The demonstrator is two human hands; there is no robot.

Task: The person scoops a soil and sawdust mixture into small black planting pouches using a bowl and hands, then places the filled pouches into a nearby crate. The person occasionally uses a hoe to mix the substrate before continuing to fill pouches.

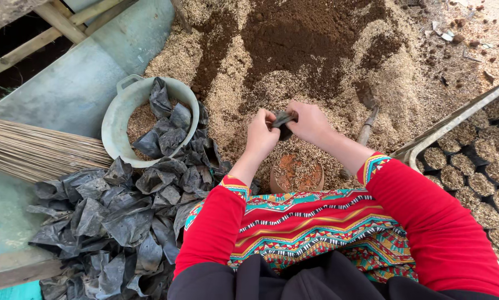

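Hands meet at the centre of the frame, over a mound of husk and soil: left hand (pixel 260 135) and right hand (pixel 310 122) both pinch a small black plastic bag (pixel 284 120) between fingertips, one on each side of its mouth, fingers curled, not spread. Bag sits between the two hands, held clear above a round brown container (pixel 296 175) that is heaped with husk mix, just below the hands. Red sleeves (pixel 444 222) with patterned cuffs run down to the bottom of the frame; patterned cloth (pixel 310 222) in red, teal and yellow lies across the lap, bottom centre. Pile of husk and dark soil (pixel 294 50) fills the upper centre and upper right. Tool handle (pixel 366 130) sticks out of the pile just right of the right hand. Grey-green basin (pixel 116 119) with handle, centre left, holds husk and a few crumpled black bags. Heap of empty black bags (pixel 122 216), crumpled, spreads over the lower left, touching the basin. Bundle of thin straw-coloured sticks (pixel 33 150) lies at the left edge. Tray (pixel 427 139) at the right edge holds rows of filled black bags (pixel 482 178), tops showing husk, packed side by side. No labels visible on any bag.
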